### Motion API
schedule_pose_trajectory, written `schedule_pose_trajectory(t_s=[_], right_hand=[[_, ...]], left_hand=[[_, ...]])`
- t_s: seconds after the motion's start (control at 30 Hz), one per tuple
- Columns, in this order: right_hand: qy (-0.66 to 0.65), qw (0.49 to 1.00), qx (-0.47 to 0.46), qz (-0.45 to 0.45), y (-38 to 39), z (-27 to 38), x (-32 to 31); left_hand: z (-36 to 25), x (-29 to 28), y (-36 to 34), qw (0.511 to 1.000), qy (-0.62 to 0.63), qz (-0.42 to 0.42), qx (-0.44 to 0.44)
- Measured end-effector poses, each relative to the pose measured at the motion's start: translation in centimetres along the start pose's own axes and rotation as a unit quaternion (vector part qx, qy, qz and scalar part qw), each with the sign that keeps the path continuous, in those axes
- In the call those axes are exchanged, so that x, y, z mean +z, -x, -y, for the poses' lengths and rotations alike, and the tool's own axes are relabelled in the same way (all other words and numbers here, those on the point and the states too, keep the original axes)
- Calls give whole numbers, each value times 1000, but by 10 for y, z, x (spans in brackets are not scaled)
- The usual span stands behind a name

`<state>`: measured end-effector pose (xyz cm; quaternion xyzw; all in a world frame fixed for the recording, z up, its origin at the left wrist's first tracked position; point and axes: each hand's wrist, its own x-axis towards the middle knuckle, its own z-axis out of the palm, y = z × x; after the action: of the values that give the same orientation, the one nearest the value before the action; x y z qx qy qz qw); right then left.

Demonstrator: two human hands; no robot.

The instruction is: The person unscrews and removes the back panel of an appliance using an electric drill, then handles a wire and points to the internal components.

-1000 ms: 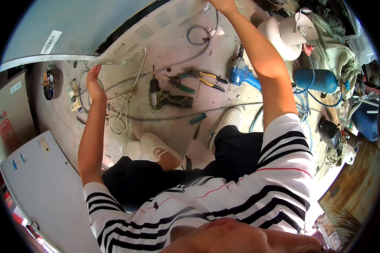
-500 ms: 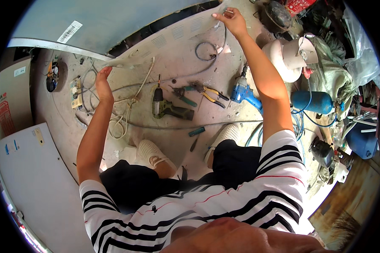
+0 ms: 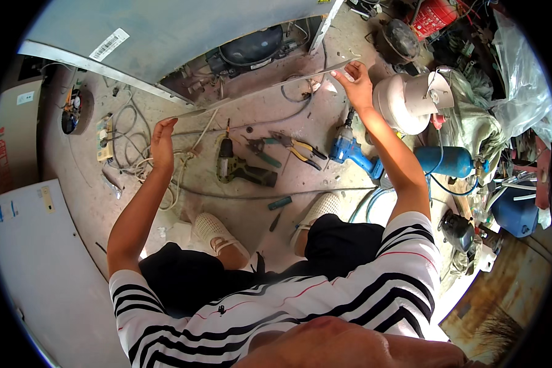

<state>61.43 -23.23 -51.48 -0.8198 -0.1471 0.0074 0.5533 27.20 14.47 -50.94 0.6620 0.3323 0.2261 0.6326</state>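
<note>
Pale sheet metal, thin and seen nearly edge-on, stretches between the two hands: the panel is held in the air in front of the open base of a big grey cabinet, slanting up toward the right. The right hand pinches its far right end, thumb on one side and fingers bent on the other; the left hand has its fingers curled onto the opposite end, gripping there too, though the exact contact is hard to make out. Behind the panel, a black compressor sits inside the cabinet's base among thin pipes.

On the floor between the hands and the person's light perforated shoes lie a green-and-black drill, green-handled pliers, yellow-handled pliers just beside them, and a blue power tool near the right forearm. A small teal block rests closer to the shoes. Pale rope lies loosely near the left forearm, with a power strip farther left. Beyond the right forearm stand a white gas tank and, near it, a blue cylinder with a hose
</note>
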Motion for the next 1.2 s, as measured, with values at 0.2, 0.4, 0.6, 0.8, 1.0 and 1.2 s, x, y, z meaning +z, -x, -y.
schedule_pose_trajectory(t_s=[0.2, 0.4, 0.6, 0.8, 1.0, 1.2], right_hand=[[18, 999, -16, -29, -2, -18, -18], [-17, 999, -8, -29, -9, -36, -32], [-45, 999, -13, -23, -19, -42, -37], [-85, 996, 24, -5, -35, -38, -45], [-32, 999, 27, 1, -52, -52, -42], [-53, 998, 24, 5, -85, -51, -34]], left_hand=[[7, 13, 5, 999, 6, 35, -12], [-4, 32, 14, 998, -4, 58, -34], [5, 35, 9, 995, 26, 97, -16], [-12, 61, 9, 994, 4, 103, -36], [-7, 64, 2, 994, 15, 97, -55], [-5, 70, -11, 992, -6, 114, -57]])
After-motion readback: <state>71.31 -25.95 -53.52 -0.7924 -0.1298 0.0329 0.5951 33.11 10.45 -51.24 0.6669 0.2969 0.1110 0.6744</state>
